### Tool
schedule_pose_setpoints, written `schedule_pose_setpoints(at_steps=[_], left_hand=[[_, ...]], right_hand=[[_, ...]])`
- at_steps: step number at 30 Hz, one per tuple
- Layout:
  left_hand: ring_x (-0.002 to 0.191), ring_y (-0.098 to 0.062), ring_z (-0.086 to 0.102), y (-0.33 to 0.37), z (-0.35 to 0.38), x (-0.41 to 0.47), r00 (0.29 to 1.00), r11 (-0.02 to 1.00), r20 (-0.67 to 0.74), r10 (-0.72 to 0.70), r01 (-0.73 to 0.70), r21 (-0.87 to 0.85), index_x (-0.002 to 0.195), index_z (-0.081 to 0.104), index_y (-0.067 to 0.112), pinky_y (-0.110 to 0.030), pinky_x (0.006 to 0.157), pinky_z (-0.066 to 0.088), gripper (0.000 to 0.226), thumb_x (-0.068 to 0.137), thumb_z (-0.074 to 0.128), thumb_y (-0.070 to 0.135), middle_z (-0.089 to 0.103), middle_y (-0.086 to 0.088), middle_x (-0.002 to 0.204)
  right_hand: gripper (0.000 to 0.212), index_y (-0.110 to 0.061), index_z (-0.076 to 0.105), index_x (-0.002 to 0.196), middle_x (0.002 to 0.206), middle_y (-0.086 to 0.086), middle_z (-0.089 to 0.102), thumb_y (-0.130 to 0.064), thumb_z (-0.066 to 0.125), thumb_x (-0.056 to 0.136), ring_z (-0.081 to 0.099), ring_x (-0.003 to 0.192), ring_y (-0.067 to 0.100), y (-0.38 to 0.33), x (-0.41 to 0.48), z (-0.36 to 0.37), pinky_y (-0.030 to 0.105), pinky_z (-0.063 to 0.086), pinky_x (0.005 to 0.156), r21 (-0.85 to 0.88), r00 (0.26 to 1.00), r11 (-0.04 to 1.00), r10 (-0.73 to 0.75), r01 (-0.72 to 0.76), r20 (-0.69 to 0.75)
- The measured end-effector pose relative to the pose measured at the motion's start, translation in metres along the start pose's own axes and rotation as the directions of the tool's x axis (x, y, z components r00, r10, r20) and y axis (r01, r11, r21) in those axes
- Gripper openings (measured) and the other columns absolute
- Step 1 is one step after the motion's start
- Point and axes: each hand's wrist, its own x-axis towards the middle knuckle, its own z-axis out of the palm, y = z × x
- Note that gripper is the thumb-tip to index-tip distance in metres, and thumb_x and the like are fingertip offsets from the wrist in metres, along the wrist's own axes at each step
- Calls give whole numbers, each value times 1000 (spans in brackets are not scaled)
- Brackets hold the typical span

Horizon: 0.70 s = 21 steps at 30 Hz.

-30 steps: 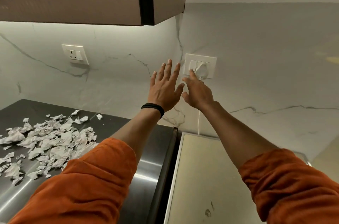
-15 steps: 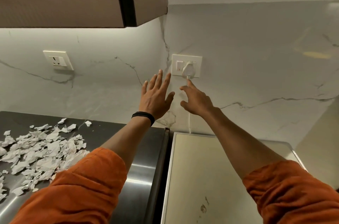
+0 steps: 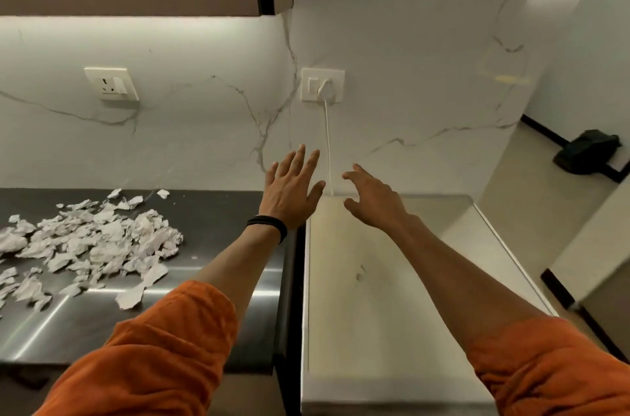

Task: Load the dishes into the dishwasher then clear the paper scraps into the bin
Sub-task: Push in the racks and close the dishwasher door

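- Marble-veined wall (image 3: 409, 91) backed a dark steel counter (image 3: 211, 211) and, at its 3 o'clock side, a white-topped unit (image 3: 392, 296). That unit was likely the dishwasher, though no door or dishes showed.
- Both hands were empty and held out over the unit's back edge, below a plugged socket (image 3: 323, 85) and its cord (image 3: 328, 143). The left hand (image 3: 289, 190) had its fingers straight and spread, and the right hand (image 3: 375, 201) was loosely fanned.
- Paper scraps (image 3: 95, 245) lay heaped on the counter at about 9 o'clock from the hands, well apart from them, with the heap's long axis running roughly 9-to-3.
- The left hand was the nearer — by my judgement the natural one to sweep with — and no bin was in view.
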Motion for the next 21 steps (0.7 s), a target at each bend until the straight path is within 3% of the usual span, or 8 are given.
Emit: schedule_pose_setpoints(at_steps=[9,21], left_hand=[[155,-26,12,35,27,-144,991,1000,132,-3,7,-29,161,14,27,-49,124,11,64,105,35,50,13,-6,168],[153,-28,19,55,80,-249,947,997,318,-33,55,-62,160,18,26,-50,121,19,62,105,36,50,16,-7,168]], right_hand=[[57,-27,41,148,167,-4,20,-31,62,95,51,134,27,-13,-140,41,45,44,104,6,992,998,67,-68,111],[58,-28,37,150,167,-5,17,-32,58,97,47,137,26,19,-247,101,42,41,106,-10,941,986,163,-167,296]])
